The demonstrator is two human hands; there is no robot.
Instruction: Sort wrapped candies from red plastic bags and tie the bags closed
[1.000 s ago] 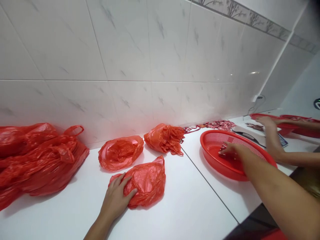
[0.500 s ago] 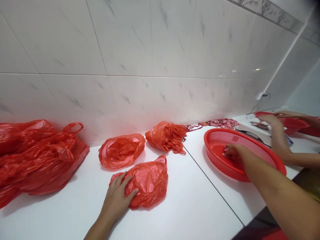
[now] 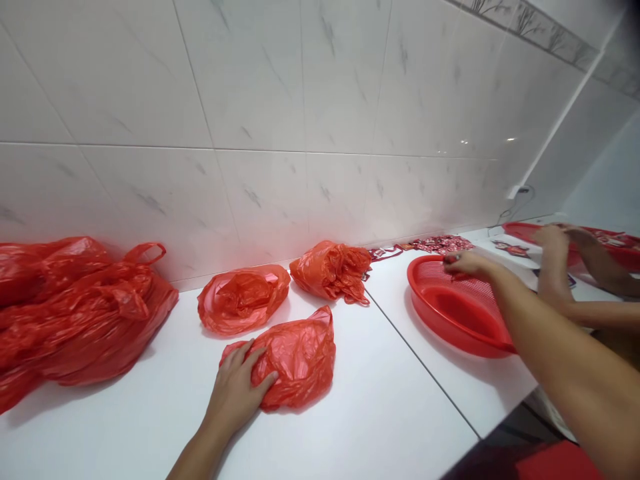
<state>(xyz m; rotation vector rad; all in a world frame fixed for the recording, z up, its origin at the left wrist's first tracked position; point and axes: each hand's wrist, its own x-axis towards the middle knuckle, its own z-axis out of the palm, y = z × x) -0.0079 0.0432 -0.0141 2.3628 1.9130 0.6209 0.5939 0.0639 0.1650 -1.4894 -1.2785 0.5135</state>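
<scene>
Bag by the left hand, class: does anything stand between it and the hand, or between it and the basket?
Nothing visible does: the left hand rests on the bag, and only a seam in the table runs between bag and basket.

Red basket (image 3: 440, 330) partly hidden behind right forearm (image 3: 550, 333); large red bag (image 3: 90, 320) cut off by left edge.

A grey-veined tiled wall (image 3: 260, 80) rose behind the white table (image 3: 390, 387), and I could see a border of tree shapes (image 3: 530, 25) slanting along it, high on the right. Near the far corner a thin cable looped beside a small white fitting (image 3: 514, 192). Something red (image 3: 555, 463) showed below the table's edge.
</scene>
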